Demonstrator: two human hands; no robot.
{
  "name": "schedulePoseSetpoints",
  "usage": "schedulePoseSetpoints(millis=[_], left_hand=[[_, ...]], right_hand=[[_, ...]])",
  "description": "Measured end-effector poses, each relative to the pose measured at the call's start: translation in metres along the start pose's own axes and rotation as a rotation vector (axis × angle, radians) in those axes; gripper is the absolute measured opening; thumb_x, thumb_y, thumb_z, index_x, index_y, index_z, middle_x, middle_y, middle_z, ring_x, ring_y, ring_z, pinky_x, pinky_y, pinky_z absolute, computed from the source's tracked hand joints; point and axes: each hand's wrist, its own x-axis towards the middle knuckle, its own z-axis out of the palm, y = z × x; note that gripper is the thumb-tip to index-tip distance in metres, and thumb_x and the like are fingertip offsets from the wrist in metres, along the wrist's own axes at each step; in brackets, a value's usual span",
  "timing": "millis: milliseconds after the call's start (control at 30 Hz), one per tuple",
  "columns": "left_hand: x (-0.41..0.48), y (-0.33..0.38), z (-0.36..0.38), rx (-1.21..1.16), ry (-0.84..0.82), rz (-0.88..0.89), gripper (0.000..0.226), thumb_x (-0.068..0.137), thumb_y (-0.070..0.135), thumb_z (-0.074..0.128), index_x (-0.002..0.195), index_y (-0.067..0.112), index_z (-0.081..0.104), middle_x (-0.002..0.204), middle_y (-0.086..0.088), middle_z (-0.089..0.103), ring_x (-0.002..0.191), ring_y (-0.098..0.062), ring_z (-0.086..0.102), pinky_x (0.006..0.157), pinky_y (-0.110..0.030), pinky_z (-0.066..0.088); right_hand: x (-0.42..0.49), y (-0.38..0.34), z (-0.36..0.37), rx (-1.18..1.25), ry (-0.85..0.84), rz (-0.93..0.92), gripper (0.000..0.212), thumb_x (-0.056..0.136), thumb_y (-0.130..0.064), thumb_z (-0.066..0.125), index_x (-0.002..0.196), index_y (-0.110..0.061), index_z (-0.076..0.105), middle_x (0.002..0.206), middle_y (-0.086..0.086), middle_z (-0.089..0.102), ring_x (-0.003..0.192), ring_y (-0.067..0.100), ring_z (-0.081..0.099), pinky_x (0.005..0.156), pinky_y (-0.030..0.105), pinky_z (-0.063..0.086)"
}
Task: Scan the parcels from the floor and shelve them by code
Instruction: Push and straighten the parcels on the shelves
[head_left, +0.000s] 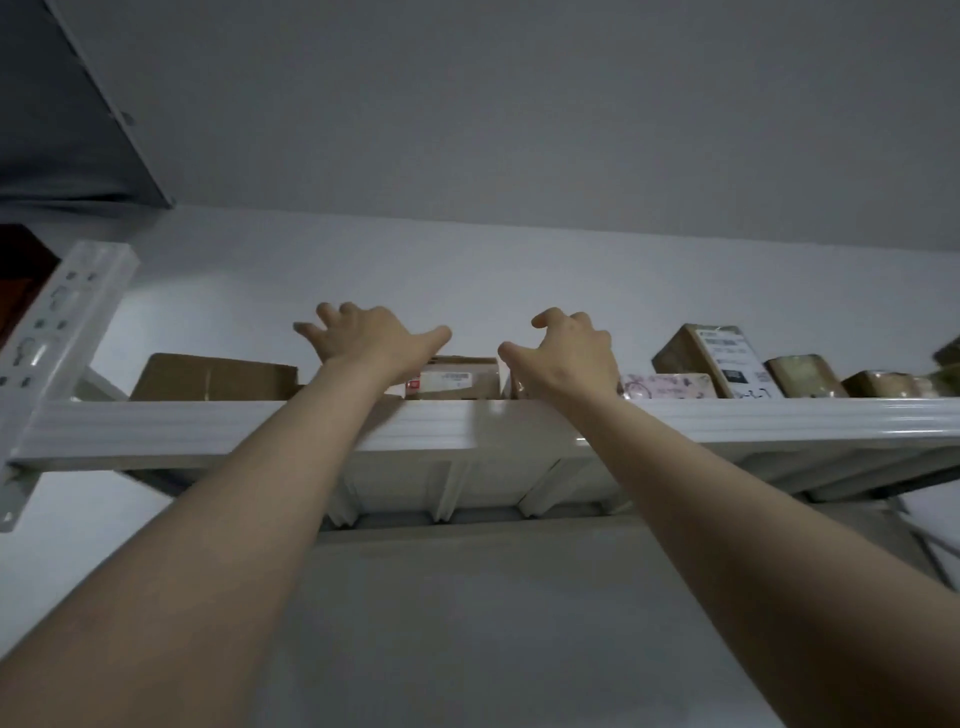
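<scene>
I look up at the top shelf (260, 426) of a white metal rack. Both my arms reach over its front beam. My left hand (363, 338) hovers with fingers spread, holding nothing. My right hand (566, 348) is curled loosely with fingers apart, also without anything in it. Between and just behind the hands lies a brown parcel (457, 379) with a white label and a small red mark. Its lower part is hidden by the beam.
A flat cardboard box (213, 376) lies at the shelf's left. To the right are a pink patterned parcel (670, 387), a tilted box with a big label (711, 358) and several taped brown parcels (802, 374). A perforated upright post (57, 332) stands at the left. Wall and ceiling are close above.
</scene>
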Motion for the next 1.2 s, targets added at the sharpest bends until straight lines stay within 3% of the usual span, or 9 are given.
schedulePoseSetpoints(millis=[133, 333, 567, 700, 800, 933, 1100, 1200], left_hand=[[-0.043, 0.095, 0.006, -0.099, 0.035, 0.232, 0.082, 0.085, 0.074, 0.042, 0.137, 0.011, 0.05, 0.142, -0.018, 0.047, 0.133, -0.038, 0.035, 0.108, -0.049, 0.031], [-0.084, 0.197, 0.021, -0.081, 0.059, 0.448, 0.071, 0.09, 0.064, 0.044, 0.135, 0.01, 0.048, 0.137, -0.016, 0.05, 0.13, -0.035, 0.039, 0.103, -0.045, 0.033], [-0.096, 0.267, 0.049, -0.019, 0.011, 0.447, 0.068, 0.094, 0.064, 0.042, 0.137, 0.011, 0.047, 0.139, -0.015, 0.05, 0.129, -0.035, 0.041, 0.102, -0.045, 0.037], [-0.099, 0.304, 0.063, -0.066, -0.002, 0.44, 0.065, 0.095, 0.061, 0.04, 0.137, 0.011, 0.046, 0.137, -0.016, 0.051, 0.127, -0.034, 0.043, 0.102, -0.044, 0.038], [-0.105, 0.329, 0.075, -0.112, 0.009, 0.442, 0.066, 0.095, 0.059, 0.041, 0.141, 0.012, 0.037, 0.133, -0.015, 0.053, 0.121, -0.034, 0.047, 0.098, -0.044, 0.04], [-0.111, 0.347, 0.092, -0.058, 0.044, 0.436, 0.069, 0.095, 0.059, 0.037, 0.143, 0.011, 0.035, 0.13, -0.015, 0.053, 0.113, -0.031, 0.048, 0.094, -0.043, 0.042], [-0.113, 0.353, 0.097, -0.019, 0.074, 0.393, 0.067, 0.097, 0.061, 0.032, 0.14, 0.009, 0.04, 0.131, -0.016, 0.053, 0.116, -0.033, 0.047, 0.096, -0.044, 0.04], [-0.115, 0.357, 0.097, -0.006, 0.093, 0.37, 0.069, 0.097, 0.064, 0.029, 0.137, 0.009, 0.042, 0.133, -0.017, 0.052, 0.119, -0.034, 0.046, 0.097, -0.045, 0.038]], right_hand=[[0.009, 0.055, -0.033, -0.14, 0.108, 0.099, 0.058, 0.087, -0.043, 0.058, 0.137, -0.016, 0.047, 0.139, 0.01, 0.046, 0.129, 0.034, 0.038, 0.094, 0.04, 0.038], [0.028, 0.161, -0.081, -0.355, 0.076, 0.23, 0.059, 0.087, -0.043, 0.06, 0.134, -0.011, 0.045, 0.14, 0.016, 0.044, 0.129, 0.037, 0.038, 0.102, 0.041, 0.035], [0.064, 0.264, -0.129, -0.296, 0.11, 0.38, 0.069, 0.089, -0.051, 0.062, 0.135, -0.005, 0.04, 0.139, 0.022, 0.04, 0.128, 0.041, 0.04, 0.103, 0.044, 0.039], [0.085, 0.305, -0.139, -0.34, 0.035, 0.354, 0.078, 0.085, -0.064, 0.058, 0.134, -0.006, 0.04, 0.135, 0.021, 0.048, 0.123, 0.037, 0.047, 0.097, 0.04, 0.041], [0.102, 0.319, -0.148, -0.301, -0.104, 0.344, 0.087, 0.077, -0.064, 0.063, 0.138, -0.008, 0.034, 0.131, 0.014, 0.055, 0.121, 0.033, 0.053, 0.089, 0.039, 0.043], [0.118, 0.325, -0.154, -0.194, -0.253, 0.397, 0.096, 0.067, -0.059, 0.073, 0.14, -0.011, 0.032, 0.13, 0.007, 0.055, 0.121, 0.028, 0.055, 0.097, 0.039, 0.047], [0.124, 0.333, -0.147, -0.187, -0.24, 0.377, 0.093, 0.07, -0.06, 0.072, 0.14, -0.011, 0.034, 0.132, 0.005, 0.056, 0.121, 0.028, 0.055, 0.087, 0.036, 0.045], [0.128, 0.335, -0.145, -0.171, -0.25, 0.38, 0.1, 0.065, -0.061, 0.077, 0.141, -0.012, 0.033, 0.135, 0.004, 0.054, 0.125, 0.027, 0.053, 0.092, 0.037, 0.045]])
